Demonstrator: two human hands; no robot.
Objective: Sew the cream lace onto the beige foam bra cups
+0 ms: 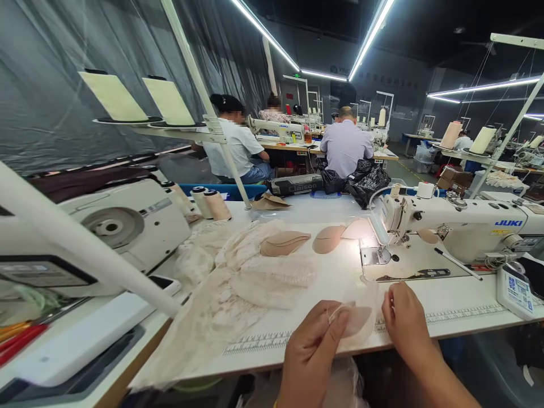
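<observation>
My left hand [312,348] pinches a beige bra cup pad [355,318] wrapped in sheer lace, at the near edge of the white table [450,303]. My right hand [403,317] is closed on the same piece from the right. More beige cup pads [327,238] lie in the middle of the table. Heaped at the left is cream lace [238,289]. The JUKI sewing machine [459,224] stands behind my right hand, its needle plate lit.
A second white machine [127,221] stands at left beside thread cones [210,203] and a white pole [85,249]. Red-handled tools [17,340] lie far left. Black bags [361,181] sit at the table's back. Other workers [346,144] sit at machines beyond.
</observation>
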